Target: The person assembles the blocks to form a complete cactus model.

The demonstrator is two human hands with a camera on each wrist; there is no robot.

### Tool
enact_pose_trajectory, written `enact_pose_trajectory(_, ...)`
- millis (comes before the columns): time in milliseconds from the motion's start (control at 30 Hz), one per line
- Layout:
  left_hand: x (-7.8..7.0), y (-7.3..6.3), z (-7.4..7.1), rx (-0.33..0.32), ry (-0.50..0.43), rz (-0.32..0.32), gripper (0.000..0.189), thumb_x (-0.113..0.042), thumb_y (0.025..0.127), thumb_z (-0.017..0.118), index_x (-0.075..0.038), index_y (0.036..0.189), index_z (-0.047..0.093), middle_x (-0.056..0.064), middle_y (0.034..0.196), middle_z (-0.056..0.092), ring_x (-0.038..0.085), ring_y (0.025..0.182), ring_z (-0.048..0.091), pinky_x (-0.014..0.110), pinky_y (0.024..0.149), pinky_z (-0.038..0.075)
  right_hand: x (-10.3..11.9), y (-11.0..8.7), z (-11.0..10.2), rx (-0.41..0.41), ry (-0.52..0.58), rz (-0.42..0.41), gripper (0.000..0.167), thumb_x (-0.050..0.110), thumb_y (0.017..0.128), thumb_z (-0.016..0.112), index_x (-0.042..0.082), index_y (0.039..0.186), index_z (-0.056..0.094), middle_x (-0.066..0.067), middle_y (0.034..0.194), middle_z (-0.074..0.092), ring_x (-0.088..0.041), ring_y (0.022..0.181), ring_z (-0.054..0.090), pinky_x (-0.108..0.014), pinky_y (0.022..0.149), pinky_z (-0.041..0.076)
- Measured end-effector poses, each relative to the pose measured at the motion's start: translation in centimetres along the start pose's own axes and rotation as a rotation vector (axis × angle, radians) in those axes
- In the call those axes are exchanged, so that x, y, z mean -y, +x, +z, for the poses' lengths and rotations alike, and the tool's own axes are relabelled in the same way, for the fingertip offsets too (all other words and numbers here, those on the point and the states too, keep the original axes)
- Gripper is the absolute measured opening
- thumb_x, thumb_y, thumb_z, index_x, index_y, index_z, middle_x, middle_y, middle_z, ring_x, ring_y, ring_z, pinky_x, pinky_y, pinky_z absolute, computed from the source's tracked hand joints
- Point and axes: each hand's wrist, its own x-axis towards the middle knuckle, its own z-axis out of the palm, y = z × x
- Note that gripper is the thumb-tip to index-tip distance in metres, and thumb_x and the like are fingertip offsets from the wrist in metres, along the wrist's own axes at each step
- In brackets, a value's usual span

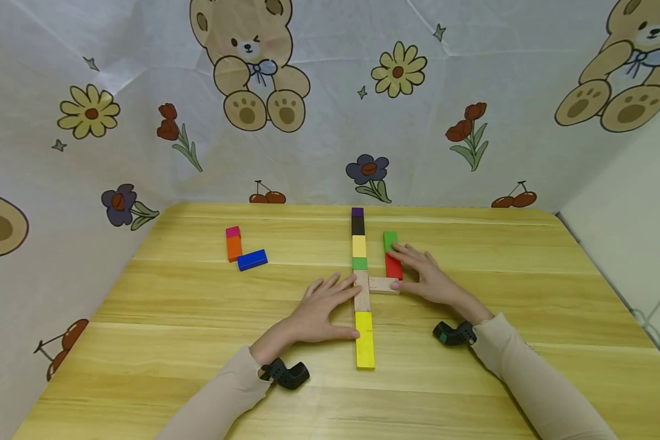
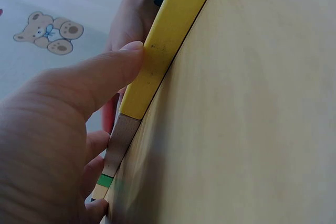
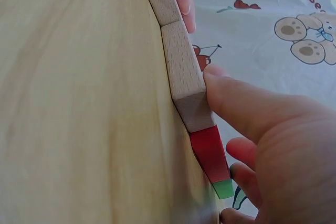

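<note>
A straight column of wooden blocks runs away from me: a yellow block (image 1: 365, 348) nearest, then a plain wood block (image 1: 362, 301), a green one (image 1: 360, 263), a pale yellow one (image 1: 359, 246), a black one (image 1: 358, 226) and a purple one (image 1: 357, 212). My left hand (image 1: 316, 315) spreads along its left side, thumb at the yellow block's edge, fingertips at the plain one. A second plain block (image 1: 381, 285) branches right. My right hand (image 1: 431, 281) has its thumb at that block's outer end and its fingers by a red block (image 1: 393, 266), behind which lies a light green block (image 1: 390, 239).
Left on the wooden table (image 1: 159, 354) lie a pink block (image 1: 233, 232), an orange block (image 1: 234, 249) and a blue block (image 1: 252, 260) set at an angle. A printed cloth (image 1: 330, 146) with bears and flowers hangs behind the table.
</note>
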Motion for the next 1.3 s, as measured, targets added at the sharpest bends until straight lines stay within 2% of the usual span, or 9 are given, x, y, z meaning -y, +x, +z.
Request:
enact_pose_trajectory(700, -0.4, 0.0, -0.1, 0.006, 0.006, 0.001, 0.085, -0.057, 0.085, 0.066, -0.024, 0.155, 0.032, -0.004, 0.164, 0.016, 0.029, 0.153, 0.008, 0.056, 0.120, 0.006, -0.1, -0.2, -0.1, -0.006, -0.006, -0.004, 0.072, 0.032, 0.088, 0.072, 0.010, 0.149, 0.042, -0.016, 0.161, 0.026, -0.044, 0.149, 0.011, -0.069, 0.114, -0.004)
enact_pose_trajectory(933, -0.3, 0.0, -0.5, -0.024, -0.073, 0.020, 0.083, -0.053, 0.085, 0.068, -0.021, 0.154, 0.035, -0.001, 0.164, 0.019, 0.031, 0.152, 0.011, 0.059, 0.119, 0.009, -0.1, -0.2, -0.1, -0.004, -0.011, -0.004, 0.071, 0.032, 0.088, 0.072, 0.010, 0.149, 0.042, -0.016, 0.161, 0.026, -0.044, 0.149, 0.012, -0.068, 0.114, -0.004)
enact_pose_trajectory(1000, 0.0, -0.1, -0.8, -0.067, -0.121, 0.017, 0.082, -0.050, 0.085, 0.071, -0.021, 0.153, 0.036, 0.001, 0.164, 0.020, 0.031, 0.152, 0.014, 0.061, 0.118, 0.013, -0.1, -0.2, -0.1, -0.002, -0.007, -0.008, 0.072, 0.033, 0.088, 0.072, 0.009, 0.149, 0.042, -0.016, 0.161, 0.026, -0.044, 0.149, 0.012, -0.068, 0.115, -0.005)
enact_pose_trajectory(1100, 0.9, -0.3, -1.6, -0.188, -0.192, 0.009, 0.079, -0.041, 0.085, 0.074, -0.017, 0.152, 0.038, 0.006, 0.163, 0.024, 0.034, 0.149, 0.021, 0.066, 0.113, 0.021, -0.1, -0.2, -0.1, -0.006, -0.006, -0.018, 0.072, 0.032, 0.088, 0.072, 0.009, 0.149, 0.041, -0.016, 0.160, 0.026, -0.044, 0.149, 0.012, -0.068, 0.114, -0.004)
enact_pose_trajectory(1200, 2.1, -0.6, -2.8, -0.351, -0.249, -0.001, 0.074, -0.032, 0.085, 0.076, -0.014, 0.149, 0.043, 0.012, 0.158, 0.033, 0.036, 0.145, 0.031, 0.066, 0.110, 0.028, 0.0, -0.2, -0.1, -0.013, -0.004, -0.023, 0.073, 0.032, 0.088, 0.072, 0.008, 0.149, 0.041, -0.017, 0.160, 0.026, -0.045, 0.148, 0.012, -0.068, 0.114, -0.004)
enact_pose_trajectory(1300, 3.6, -1.4, -4.5, -0.537, -0.285, -0.025, 0.068, -0.024, 0.083, 0.078, -0.011, 0.143, 0.050, 0.015, 0.148, 0.046, 0.035, 0.135, 0.044, 0.061, 0.106, 0.038, 0.1, -0.2, -0.1, -0.017, -0.002, -0.026, 0.072, 0.032, 0.088, 0.072, 0.007, 0.149, 0.041, -0.018, 0.160, 0.026, -0.046, 0.148, 0.012, -0.069, 0.114, -0.004)
